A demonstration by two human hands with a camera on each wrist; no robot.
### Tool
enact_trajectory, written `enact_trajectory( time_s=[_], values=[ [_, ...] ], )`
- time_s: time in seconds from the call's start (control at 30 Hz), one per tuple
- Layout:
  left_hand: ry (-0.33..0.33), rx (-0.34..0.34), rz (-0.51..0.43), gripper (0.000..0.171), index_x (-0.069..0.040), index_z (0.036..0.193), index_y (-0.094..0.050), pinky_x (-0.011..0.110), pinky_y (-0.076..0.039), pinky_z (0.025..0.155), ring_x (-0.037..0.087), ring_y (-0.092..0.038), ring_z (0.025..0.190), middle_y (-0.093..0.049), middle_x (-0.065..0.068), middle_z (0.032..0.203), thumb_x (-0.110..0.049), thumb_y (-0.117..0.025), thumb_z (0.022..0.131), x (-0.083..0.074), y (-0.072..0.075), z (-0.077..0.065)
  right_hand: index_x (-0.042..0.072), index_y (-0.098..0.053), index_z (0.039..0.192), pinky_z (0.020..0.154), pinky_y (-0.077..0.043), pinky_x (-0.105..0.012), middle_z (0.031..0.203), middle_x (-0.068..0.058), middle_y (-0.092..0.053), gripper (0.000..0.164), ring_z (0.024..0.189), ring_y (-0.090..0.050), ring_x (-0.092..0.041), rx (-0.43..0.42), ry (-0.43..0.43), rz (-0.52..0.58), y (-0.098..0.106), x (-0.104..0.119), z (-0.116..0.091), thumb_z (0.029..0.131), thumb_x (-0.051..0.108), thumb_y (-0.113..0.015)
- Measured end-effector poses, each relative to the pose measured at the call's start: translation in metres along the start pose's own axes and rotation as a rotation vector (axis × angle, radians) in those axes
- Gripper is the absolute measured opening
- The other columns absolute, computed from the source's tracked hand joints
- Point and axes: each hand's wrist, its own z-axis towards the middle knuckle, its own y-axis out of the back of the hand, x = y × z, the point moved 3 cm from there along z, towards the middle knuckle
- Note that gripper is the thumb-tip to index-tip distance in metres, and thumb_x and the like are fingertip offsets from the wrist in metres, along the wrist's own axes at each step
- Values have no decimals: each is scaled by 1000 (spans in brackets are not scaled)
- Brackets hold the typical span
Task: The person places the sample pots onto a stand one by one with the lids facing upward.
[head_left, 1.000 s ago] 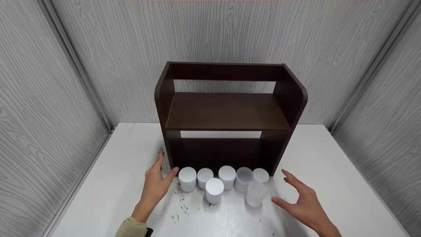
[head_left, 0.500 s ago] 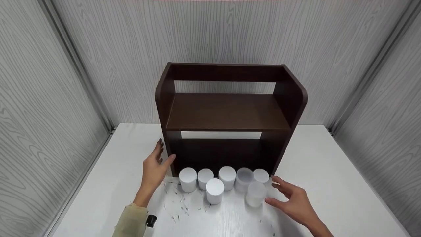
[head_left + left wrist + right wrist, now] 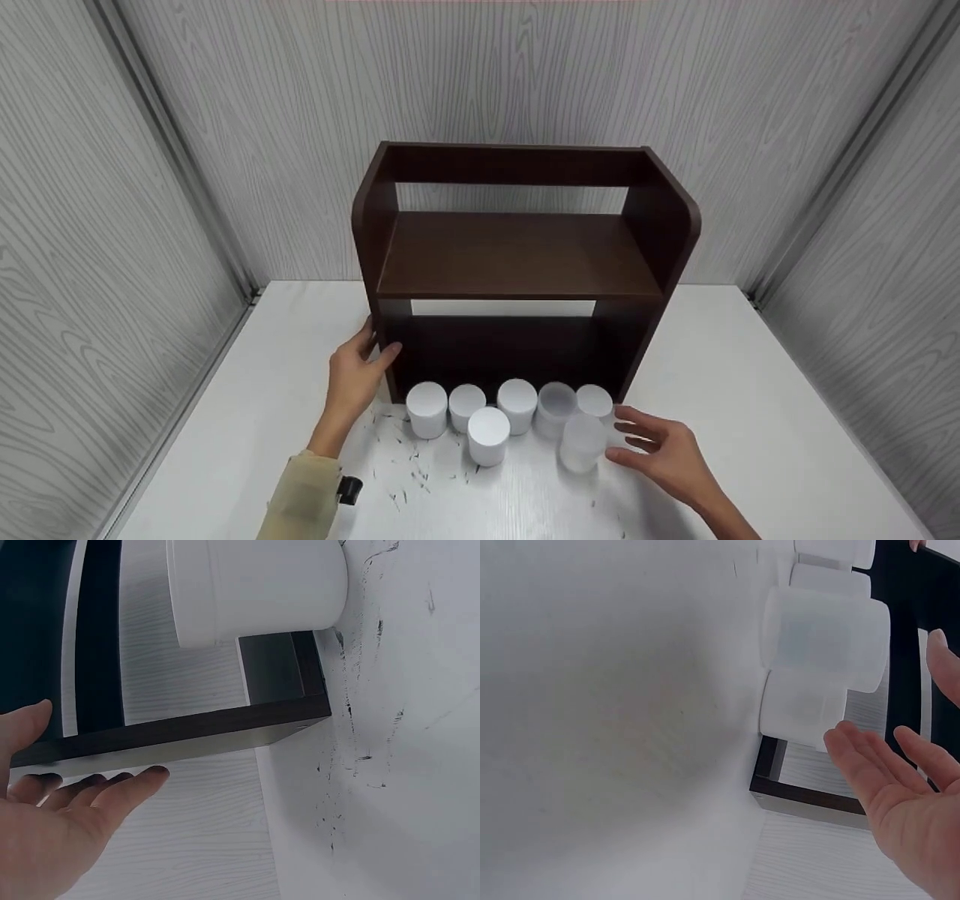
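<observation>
Left hand: the left hand (image 3: 355,379) was at the left side panel (image 3: 225,720) of the dark brown shelf unit (image 3: 521,255), thumb toward the inner side, the other fingers along the outer face.
Left grip: thumb and fingers stood apart with the panel between them, fingers fairly straight; whether they pressed on the wood could not be told.
Right hand: the right hand (image 3: 667,454) was just beside the rightmost containers, its fingertips turned toward them.
Right grip: thumb well parted from gently bent fingers, nothing held; contact with a container could not be made out.
Back row: five containers stood upright along the foot of the shelf unit; from the left, a big white container (image 3: 427,411), a small white container (image 3: 466,409), a second big white container (image 3: 516,407), a translucent container (image 3: 556,409) and a second small white container (image 3: 594,401).
Front pair: a front white container (image 3: 488,436) and a frosted container (image 3: 582,444) stood nearer the person, the frosted one to the right.
Shelf unit: upright on the white tabletop (image 3: 225,420), two levels, rounded side tops.
Marks: dark scuffs (image 3: 420,476) dotted the tabletop near the big white container.
Left forearm: a tan sleeve (image 3: 304,491), with a black band (image 3: 349,490) beside it.
Walls: grey wood-grain walls (image 3: 495,82) behind and on both sides.
</observation>
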Motion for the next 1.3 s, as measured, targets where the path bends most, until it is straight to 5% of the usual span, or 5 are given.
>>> enact_trajectory(
  time_s=[0.63, 1.3],
  values=[
    [-62, -86, -1, 53, 6, 147, -55, 45, -49, 107, 40, -60, 131, -62, 25, 142, -7, -72, 100, -8, -4, 5, -10, -66, 135, 101, -54, -38, 136, -24, -67, 65, 124, -66, -36, 63, -15, 16, -11, -3, 10, 78, 6, -93],
    [-13, -167, 11, 36, 6, 131, -70, 40, -61, 86, 37, -73, 108, -72, 25, 124, -7, -75, 97, -7, -9, 5, -5, -71, 130, 94, -58, -43, 126, -18, -72, 59, 114, -68, -31, 76, 51, -17, -20, -5, 16, 77, 6, -94]
  ],
)
